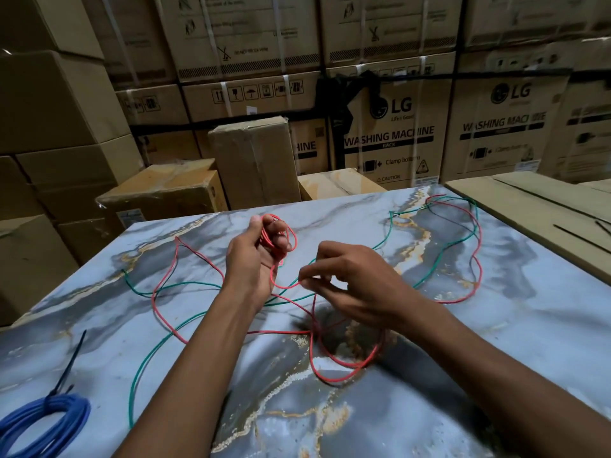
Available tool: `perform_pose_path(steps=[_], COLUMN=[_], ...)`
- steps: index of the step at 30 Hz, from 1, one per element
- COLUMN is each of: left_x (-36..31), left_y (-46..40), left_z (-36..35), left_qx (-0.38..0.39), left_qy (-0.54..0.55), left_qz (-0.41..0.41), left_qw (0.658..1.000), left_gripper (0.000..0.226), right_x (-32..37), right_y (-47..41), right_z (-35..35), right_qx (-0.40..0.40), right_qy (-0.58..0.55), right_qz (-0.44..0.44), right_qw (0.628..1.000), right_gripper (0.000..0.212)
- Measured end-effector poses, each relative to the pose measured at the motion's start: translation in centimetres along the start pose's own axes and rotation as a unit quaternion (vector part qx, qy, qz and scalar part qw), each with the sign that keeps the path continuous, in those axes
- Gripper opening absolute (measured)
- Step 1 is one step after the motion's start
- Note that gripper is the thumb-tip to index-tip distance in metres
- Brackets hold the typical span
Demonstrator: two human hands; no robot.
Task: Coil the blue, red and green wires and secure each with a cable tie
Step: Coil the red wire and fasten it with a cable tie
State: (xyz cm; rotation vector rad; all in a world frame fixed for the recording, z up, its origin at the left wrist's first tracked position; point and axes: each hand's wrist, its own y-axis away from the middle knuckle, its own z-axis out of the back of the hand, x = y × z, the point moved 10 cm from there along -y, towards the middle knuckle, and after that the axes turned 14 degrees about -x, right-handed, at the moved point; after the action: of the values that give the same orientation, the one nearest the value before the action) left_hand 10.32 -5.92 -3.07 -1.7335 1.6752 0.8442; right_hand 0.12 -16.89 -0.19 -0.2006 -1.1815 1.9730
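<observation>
At the centre of the frame the left hand [256,256] is raised above the marble-patterned table [496,325], its fingers curled round a small bundle of loops of the red wire [347,371]. Just to its right, the right hand [350,279] pinches a strand of the same red wire between thumb and fingertips, so a short curve of wire hangs between the two hands, which are near each other but not touching. The rest of the red wire sprawls loose over the table, looping below the hands and out toward the upper right. The green wire [142,365] lies uncoiled on the table, running from the lower left across under the hands to the upper right, crossing the red wire in several places. At the lower left corner the blue wire [49,421] rests coiled, with a black cable tie [67,368] around it, the tail pointing up. Two more black cable ties [582,238] lie on a flat cardboard box [529,200] at the right edge. Stacked cartons [390,137] fill the background.
</observation>
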Motion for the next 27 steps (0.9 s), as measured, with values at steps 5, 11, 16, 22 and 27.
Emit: perform_pose_path(steps=[5,11,16,22,27], left_x=[-0.9,2.3,5.8,4.9,4.6], left_y=[0.7,3.4,5.0,3.7,3.3], left_z=[-0.8,-3.3,-3.4,-2.9,-2.8], left_qx=[0.048,0.195,0.230,0.165,0.145], left_qy=[-0.186,-0.366,-0.171,-0.024,0.005], left_qz=[-0.119,-0.118,0.149,0.166,0.171], left_qw=[0.974,0.902,0.946,0.972,0.975], left_gripper=[0.035,0.037,0.031,0.035,0.039], right_x=[-1.1,-3.7,-6.2,-6.6,-6.5], right_y=[-0.4,-0.7,-0.3,1.4,2.2], right_z=[2.1,5.5,4.8,0.1,-1.4], right_qx=[-0.073,-0.176,-0.152,-0.021,0.038], right_qy=[0.008,0.050,0.027,-0.325,-0.364], right_qz=[-0.040,-0.101,-0.200,-0.420,-0.457], right_qw=[0.997,0.978,0.968,0.847,0.811], right_gripper=[0.014,0.012,0.023,0.022,0.018])
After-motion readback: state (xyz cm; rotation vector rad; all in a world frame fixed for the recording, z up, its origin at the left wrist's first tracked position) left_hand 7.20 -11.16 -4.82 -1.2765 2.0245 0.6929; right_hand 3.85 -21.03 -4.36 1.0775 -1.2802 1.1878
